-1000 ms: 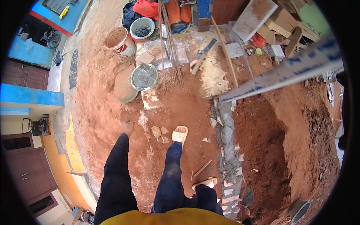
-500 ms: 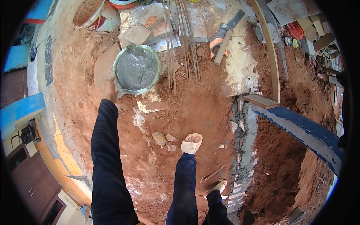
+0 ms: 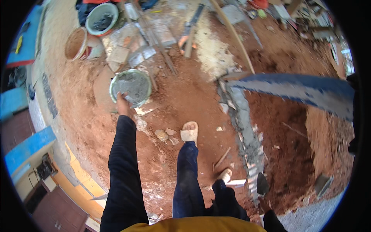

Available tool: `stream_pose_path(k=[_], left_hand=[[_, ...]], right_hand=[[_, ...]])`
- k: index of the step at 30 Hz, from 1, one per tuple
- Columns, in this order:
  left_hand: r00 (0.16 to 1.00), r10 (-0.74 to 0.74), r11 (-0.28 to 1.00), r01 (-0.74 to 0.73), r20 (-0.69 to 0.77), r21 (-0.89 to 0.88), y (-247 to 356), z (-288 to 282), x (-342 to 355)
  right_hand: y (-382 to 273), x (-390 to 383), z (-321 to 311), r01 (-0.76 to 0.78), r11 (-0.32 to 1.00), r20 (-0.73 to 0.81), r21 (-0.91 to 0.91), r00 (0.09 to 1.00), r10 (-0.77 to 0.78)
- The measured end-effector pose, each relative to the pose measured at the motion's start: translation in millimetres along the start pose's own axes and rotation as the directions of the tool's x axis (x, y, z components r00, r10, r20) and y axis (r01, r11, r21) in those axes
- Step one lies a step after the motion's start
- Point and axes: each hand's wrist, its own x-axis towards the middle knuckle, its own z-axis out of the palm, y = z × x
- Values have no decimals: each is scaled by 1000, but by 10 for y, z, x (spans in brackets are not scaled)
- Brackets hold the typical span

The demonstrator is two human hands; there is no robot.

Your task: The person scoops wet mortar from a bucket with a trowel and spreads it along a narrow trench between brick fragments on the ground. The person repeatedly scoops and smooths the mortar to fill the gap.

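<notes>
A pale green bucket [image 3: 136, 82] of wet grey mortar sits on the reddish dirt. My left hand [image 3: 123, 103] is closed on its near rim, arm stretched out. Low at the right, my right hand [image 3: 265, 205] grips a trowel [image 3: 262, 183], its dark blade over a narrow line of brick and grey mortar [image 3: 245, 123] beside a dug trench. My feet in beige sandals [image 3: 189, 135] stand on the dirt left of that line, near some loose stones [image 3: 161, 135].
A blue-painted beam [image 3: 293, 91] crosses the trench. Behind the bucket lie thin rods [image 3: 162, 50], slabs, a saw [image 3: 186, 42], a red-and-white pail [image 3: 75, 44] and another green bucket [image 3: 101, 19]. A long plank [image 3: 237, 42] stretches rightward of these. Blue-walled buildings edge the left.
My left hand has moved forward from open dirt to the bucket and onto its near rim. The trowel in my right hand now shows more fully at the lower right.
</notes>
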Motion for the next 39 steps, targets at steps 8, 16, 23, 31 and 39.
stream_pose_path(k=[8, 16, 23, 31, 39], left_hand=[[944, -211, 970, 172, 255, 170, -531, -423, -1927], [898, -314, 928, 222, 307, 299, -1859, -339, -5217], [708, -476, 853, 225, 522, 472, -3064, -434, -7149], [640, -579, 785, 271, 505, 556, -4648, -408, -8266], [718, -542, 772, 221, 436, 596, -6034, -277, -8514]], right_hand=[[1376, -847, 773, -211, 767, 40, 606, 971, 235], [3718, -447, 1532, -434, 633, 272, 641, 900, 342], [5633, -856, 2024, -419, 383, 274, 823, 884, 378], [6209, -983, 2768, -243, 269, 59, 932, 834, 549], [6502, -188, 1884, -230, 644, -80, 730, 906, 415]])
